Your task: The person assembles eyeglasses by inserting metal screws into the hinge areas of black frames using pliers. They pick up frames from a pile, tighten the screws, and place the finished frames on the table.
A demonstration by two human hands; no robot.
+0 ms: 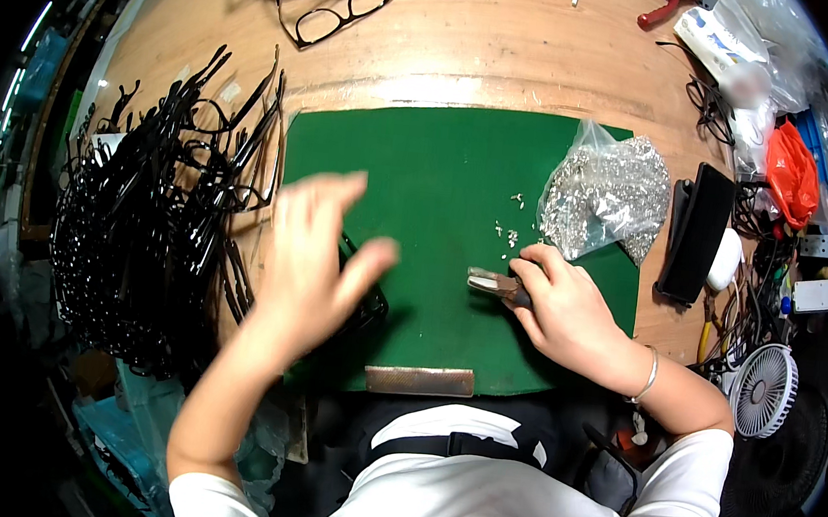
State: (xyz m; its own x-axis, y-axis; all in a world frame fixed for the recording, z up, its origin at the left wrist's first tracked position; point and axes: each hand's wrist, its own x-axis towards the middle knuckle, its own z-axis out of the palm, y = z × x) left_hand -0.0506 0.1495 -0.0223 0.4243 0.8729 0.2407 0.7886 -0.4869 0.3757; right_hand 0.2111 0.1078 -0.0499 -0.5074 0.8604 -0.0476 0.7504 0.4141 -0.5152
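My right hand is closed around a pair of pliers, its metal jaws pointing left over the green mat. My left hand, slightly blurred, is over the mat's left side with thumb and fingers apart. Beneath and beside it shows a black glasses frame, mostly hidden by the hand. Just beyond the pliers, several tiny silver pieces are scattered on the mat. A clear plastic bag full of such small silver pieces rests at the mat's right corner.
A big heap of black glasses frames covers the table's left side. More glasses lie at the far edge. To the right are a black case, a red plastic bag and a small white fan. A metal strip sits at the mat's near edge.
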